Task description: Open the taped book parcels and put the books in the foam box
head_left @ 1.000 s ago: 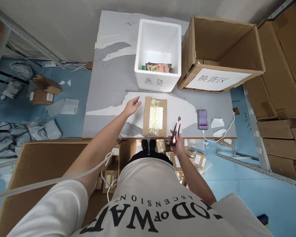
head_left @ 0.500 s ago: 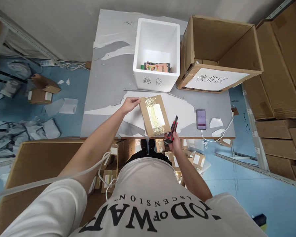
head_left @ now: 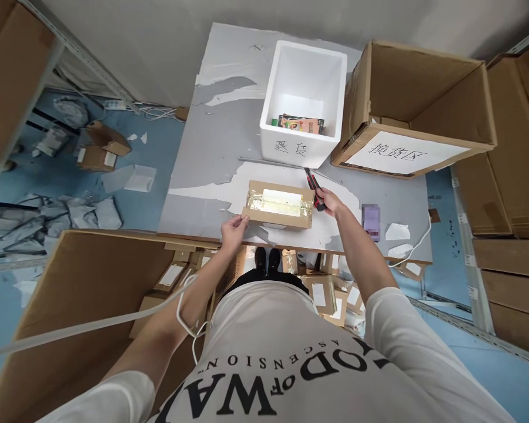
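Observation:
A small taped cardboard box (head_left: 278, 221) lies crosswise near the table's front edge, with a white label and shiny clear tape on top. My left hand (head_left: 234, 230) pinches its near left corner between thumb and fingers. In my right hand (head_left: 329, 201) is a red and black utility knife (head_left: 314, 189), held beside the box's right end and pointing away from me. Whether its blade is out I cannot tell.
Behind the box stand a white foam bin (head_left: 302, 150) with colourful packets inside and a large open carton (head_left: 357, 138). A phone (head_left: 371, 222) and paper scraps (head_left: 397, 231) lie at right. Another big carton (head_left: 66, 276) stands below left; a white cable (head_left: 114, 320) crosses my left arm.
The box has turned from lengthwise to crosswise. My left hand has come nearer to me, to its near left corner. My right hand has moved the knife farther out, beside the right end.

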The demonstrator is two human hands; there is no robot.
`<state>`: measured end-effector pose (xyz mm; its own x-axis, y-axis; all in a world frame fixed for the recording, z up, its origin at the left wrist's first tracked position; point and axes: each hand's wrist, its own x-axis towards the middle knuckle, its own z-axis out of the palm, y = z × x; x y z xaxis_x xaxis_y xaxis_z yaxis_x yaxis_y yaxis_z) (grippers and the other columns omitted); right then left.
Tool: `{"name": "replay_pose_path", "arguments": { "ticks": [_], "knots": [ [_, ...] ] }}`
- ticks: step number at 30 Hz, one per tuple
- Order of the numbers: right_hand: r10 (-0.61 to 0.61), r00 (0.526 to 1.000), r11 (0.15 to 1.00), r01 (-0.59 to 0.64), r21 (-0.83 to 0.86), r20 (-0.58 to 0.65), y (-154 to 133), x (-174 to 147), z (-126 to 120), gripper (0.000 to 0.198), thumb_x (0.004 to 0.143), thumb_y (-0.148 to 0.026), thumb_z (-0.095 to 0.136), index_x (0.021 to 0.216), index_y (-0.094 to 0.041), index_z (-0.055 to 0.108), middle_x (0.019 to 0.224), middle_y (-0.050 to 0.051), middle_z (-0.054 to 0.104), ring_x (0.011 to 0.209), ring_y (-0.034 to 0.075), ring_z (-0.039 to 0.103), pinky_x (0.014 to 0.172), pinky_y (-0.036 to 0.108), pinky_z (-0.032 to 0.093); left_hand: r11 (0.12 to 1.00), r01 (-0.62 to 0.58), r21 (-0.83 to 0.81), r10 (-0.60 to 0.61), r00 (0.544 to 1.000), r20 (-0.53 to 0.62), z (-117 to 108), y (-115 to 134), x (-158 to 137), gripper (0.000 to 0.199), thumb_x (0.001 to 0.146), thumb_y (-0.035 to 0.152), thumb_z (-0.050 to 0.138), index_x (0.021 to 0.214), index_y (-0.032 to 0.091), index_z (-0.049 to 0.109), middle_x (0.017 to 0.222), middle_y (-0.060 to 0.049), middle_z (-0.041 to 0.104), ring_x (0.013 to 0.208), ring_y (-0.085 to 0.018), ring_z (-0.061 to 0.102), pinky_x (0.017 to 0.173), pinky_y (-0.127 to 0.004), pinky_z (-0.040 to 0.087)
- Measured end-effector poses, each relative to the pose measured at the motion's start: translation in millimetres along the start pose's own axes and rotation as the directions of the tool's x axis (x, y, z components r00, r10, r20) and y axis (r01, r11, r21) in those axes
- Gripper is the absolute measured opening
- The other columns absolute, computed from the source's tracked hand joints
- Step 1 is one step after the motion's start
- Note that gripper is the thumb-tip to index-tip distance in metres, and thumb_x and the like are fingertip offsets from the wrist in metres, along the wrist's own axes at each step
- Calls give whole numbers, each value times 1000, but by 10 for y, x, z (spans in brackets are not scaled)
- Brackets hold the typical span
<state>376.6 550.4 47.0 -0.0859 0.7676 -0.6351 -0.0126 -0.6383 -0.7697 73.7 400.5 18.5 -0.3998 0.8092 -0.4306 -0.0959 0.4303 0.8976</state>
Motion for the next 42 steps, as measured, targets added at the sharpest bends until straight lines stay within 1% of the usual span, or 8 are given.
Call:
{"name": "replay_pose_path", "arguments": {
  "ticks": [4,8,11,13,17,27,39,42],
  "knots": [
    [-111,991,992,116,50,-81,150,-109,-36,17,85,-35,60,94,-22,54,86,-1,65,63,8,61,58,23,56,948,-156,276,158,987,17,-84,115,63,60,76,52,64,119,11,65,121,-17,66,111,-28,63,99,-42,48],
    [-298,935,954,290,-72,-194,442,-563,-190,37,81,-46,60,109,-23,53,106,3,64,66,9,62,56,22,55,617,-490,616,412,868,277,22,533,185,80,77,53,62,144,16,40,156,-17,28,144,-31,27,115,-45,27],
    [-322,924,933,274,-231,-206,701,-1004,-222,60,83,-52,54,135,-25,43,101,4,64,53,7,55,46,22,51,245,-731,637,319,681,659,259,852,301,114,63,68,68,153,16,20,161,-17,7,147,-40,3,116,-59,2],
    [-305,937,925,249,-287,-172,829,-1225,-186,71,86,-53,50,148,-28,29,100,4,65,49,7,51,42,21,48,57,-796,603,177,603,778,418,967,362,133,52,77,69,154,15,12,160,-19,0,145,-46,-5,110,-66,-9],
    [-297,950,897,245,-369,-92,910,-1381,-83,67,89,-48,45,151,-28,27,101,6,66,47,6,48,41,21,46,-130,-798,589,5,594,805,571,972,405,139,50,85,61,154,14,2,160,-21,-6,144,-48,-10,108,-68,-9],
    [-324,946,706,229,-670,-18,621,-1435,-153,58,91,-32,39,149,-25,35,86,4,68,45,9,50,49,25,50,-123,-783,609,94,602,793,562,860,366,123,61,82,55,154,15,10,160,-20,3,145,-45,2,109,-68,-2],
    [-236,968,154,124,-980,85,197,-1751,-16,58,90,-20,37,148,-24,37,91,8,74,78,24,66,69,29,46,-58,-770,635,133,624,770,566,766,350,122,60,82,55,154,17,13,160,-21,5,145,-45,1,108,-68,-4],
    [-207,974,77,107,-991,89,139,-1819,34,58,91,-20,37,148,-24,36,91,9,74,81,26,66,68,29,44,-61,-762,645,128,635,762,570,768,337,123,60,82,56,154,17,11,160,-21,4,145,-45,-1,108,-67,-4]
  ]
}}
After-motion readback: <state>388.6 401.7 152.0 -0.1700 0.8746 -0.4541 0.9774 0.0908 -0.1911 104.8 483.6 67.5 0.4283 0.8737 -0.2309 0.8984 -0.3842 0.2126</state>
